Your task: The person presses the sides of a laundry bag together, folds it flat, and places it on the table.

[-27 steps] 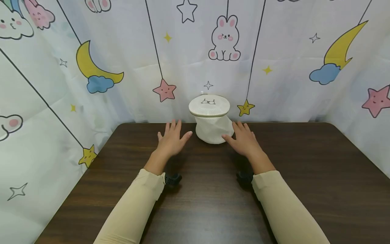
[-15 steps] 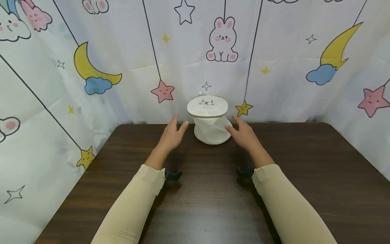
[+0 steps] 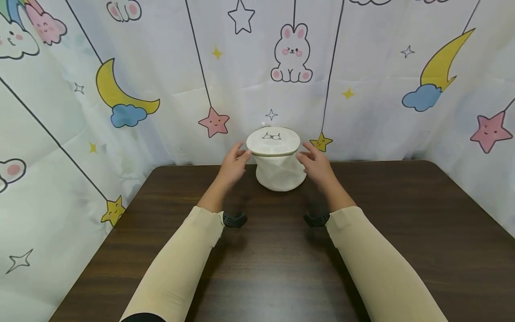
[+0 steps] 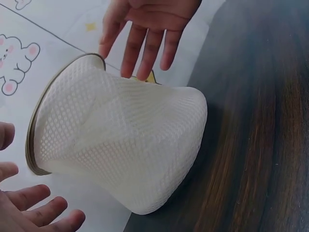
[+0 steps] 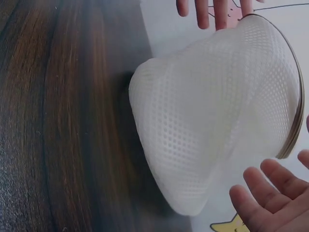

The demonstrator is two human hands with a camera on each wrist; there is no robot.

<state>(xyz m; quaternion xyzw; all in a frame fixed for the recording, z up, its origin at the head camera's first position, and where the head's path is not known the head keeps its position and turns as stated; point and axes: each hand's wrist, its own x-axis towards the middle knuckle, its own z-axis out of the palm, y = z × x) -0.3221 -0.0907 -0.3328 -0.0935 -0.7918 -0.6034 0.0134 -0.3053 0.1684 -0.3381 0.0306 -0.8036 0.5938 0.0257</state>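
A white mesh laundry bag [image 3: 280, 172], round with a zipped lid and a small dark line drawing on top, stands upright near the table's back edge. Its side is creased and sags in the wrist views. My left hand [image 3: 233, 166] is at the left of the lid's rim, fingers loosely bent. On the opposite side, my right hand [image 3: 318, 169] hovers by the rim with its fingers spread and slightly bent. Neither hand grips the bag; whether a fingertip brushes the rim, I cannot tell. In the left wrist view, the left hand [image 4: 34, 210] is apart from the mesh.
The dark wooden table [image 3: 273, 268] spreads out in front of the bag. Close behind it hangs a white curtain [image 3: 173, 58] printed with rabbits, moons and stars. Dark wrist devices [image 3: 235, 220] sit under both cuffs. A black rounded shape [image 3: 143, 317] shows at the bottom edge.
Both hands have moved up from beside the bag's lower part to its rim. Their spread fingers have bent inward. The bag stays where it stood; the head view shifts slightly.
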